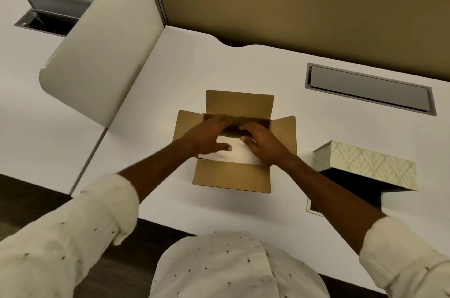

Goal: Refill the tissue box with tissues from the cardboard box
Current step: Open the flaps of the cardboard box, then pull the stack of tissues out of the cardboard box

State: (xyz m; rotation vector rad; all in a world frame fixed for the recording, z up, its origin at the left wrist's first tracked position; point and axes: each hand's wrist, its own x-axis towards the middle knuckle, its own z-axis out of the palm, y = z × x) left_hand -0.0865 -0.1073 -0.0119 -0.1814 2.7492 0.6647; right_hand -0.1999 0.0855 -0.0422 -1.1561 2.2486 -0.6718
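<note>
Both hands, left hand (pixel 207 135) and right hand (pixel 264 143), open over white tissue stack (pixel 233 152) inside brown cardboard box (pixel 231 178); risk: uneven lift, stack fanning apart.

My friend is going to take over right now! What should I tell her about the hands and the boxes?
Left hand: inside the open cardboard box, fingers spread over the white tissues; no firm grip visible yet.
Right hand: also inside the box, on the tissues' right side.
The cardboard box sits mid-table with all four flaps folded out.
The patterned tissue box stands apart on the right, its open underside showing dark, apparently empty.
Done: cardboard box opened, tissue box opened.
Left: lift the tissues out, load them into the tissue box, close it.
</note>
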